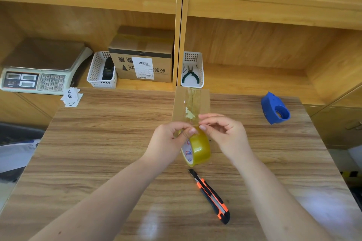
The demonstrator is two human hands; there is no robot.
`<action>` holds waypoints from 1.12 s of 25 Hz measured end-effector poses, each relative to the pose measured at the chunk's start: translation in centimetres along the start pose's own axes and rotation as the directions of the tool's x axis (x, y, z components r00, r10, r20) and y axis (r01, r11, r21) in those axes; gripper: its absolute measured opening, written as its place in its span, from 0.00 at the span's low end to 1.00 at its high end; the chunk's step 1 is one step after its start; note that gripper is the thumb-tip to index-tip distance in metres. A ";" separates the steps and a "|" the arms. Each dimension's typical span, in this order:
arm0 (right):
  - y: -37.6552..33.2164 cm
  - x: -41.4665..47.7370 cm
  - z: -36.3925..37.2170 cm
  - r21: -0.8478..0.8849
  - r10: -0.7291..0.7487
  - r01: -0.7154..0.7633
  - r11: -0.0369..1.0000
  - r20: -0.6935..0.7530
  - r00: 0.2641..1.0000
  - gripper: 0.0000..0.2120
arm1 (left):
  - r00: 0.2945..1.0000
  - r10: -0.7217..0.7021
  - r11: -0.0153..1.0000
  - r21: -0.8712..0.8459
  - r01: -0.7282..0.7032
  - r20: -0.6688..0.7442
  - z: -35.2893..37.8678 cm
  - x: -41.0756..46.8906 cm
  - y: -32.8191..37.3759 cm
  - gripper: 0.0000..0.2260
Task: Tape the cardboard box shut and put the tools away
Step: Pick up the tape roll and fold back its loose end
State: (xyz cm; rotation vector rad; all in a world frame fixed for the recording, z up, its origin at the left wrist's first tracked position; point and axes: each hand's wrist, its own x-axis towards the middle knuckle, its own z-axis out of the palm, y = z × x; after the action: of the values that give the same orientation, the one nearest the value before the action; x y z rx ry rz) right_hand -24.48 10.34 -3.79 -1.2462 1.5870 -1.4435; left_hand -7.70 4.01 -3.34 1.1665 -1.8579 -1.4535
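While one tape roll [196, 147] stood upright just before one cardboard box [191, 103] on the desk [98, 143], the left hand [170, 141] and right hand [223, 131] met at its top, fingers [211, 118] curled, each grip pinching the tape. One knife [209, 195] lay close by.

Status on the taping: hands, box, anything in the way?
Left hand grips tape roll, right hand pinches at its top. Cardboard box seam shows tape. Utility knife and blue dispenser lie apart on table.
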 end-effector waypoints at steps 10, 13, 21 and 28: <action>-1.0 0.5 -0.4 -0.220 -0.040 0.050 0.974 0.049 0.998 0.09 | 0.998 -0.053 0.998 -0.034 0.054 0.023 -0.6 0.3 0.5 0.07; -1.5 0.7 -0.2 -0.254 -0.062 0.074 0.964 0.055 0.997 0.08 | 0.998 -0.065 0.998 -0.018 0.065 0.026 -0.8 0.6 0.2 0.09; -1.7 0.9 0.4 -0.354 -0.116 0.141 0.924 0.091 0.989 0.06 | 0.999 -0.029 0.998 -0.048 0.027 -0.045 -1.5 0.8 0.6 0.18; -1.7 0.7 0.5 -0.382 -0.116 0.144 0.913 0.095 0.989 0.09 | 0.999 0.039 0.999 0.035 -0.039 0.006 -1.6 1.0 0.9 0.10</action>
State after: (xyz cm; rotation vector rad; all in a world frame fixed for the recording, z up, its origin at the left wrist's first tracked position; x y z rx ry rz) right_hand -23.84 9.63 -2.14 -1.6372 1.8296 -1.1781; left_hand -7.20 2.38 -2.13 1.1370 -1.9071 -1.4092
